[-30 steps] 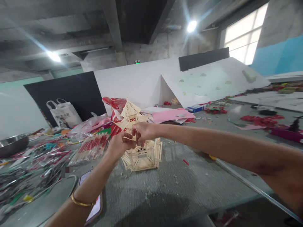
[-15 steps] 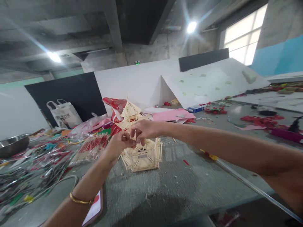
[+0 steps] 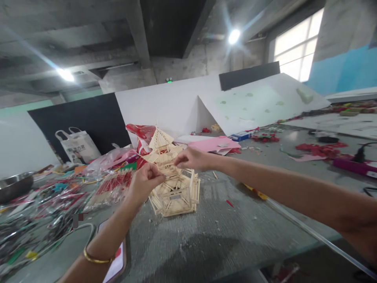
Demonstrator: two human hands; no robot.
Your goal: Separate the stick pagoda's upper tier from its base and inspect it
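A pale wooden-stick model (image 3: 176,196) with tiers and a pointed roof stands on the grey table. My left hand (image 3: 147,179) is at its left side, thumb and fingers pinched together; anything between the fingertips is too small to make out. At the model's upper right, my right hand (image 3: 191,158) has its fingertips pressed together beside the middle tier, and what they hold, if anything, cannot be seen. A gap separates the two hands, with the model's middle part showing between them.
Bagged red-tipped sticks (image 3: 113,184) and tangled wires lie left, near a metal bowl (image 3: 16,186). A phone (image 3: 118,259) lies under my left forearm. Pink paper (image 3: 213,144) is behind; a glue stick (image 3: 318,236) runs along the right front edge.
My hands have moved apart, the right one going right and the left one slightly left, uncovering more of the model's middle. The view has shifted slightly.
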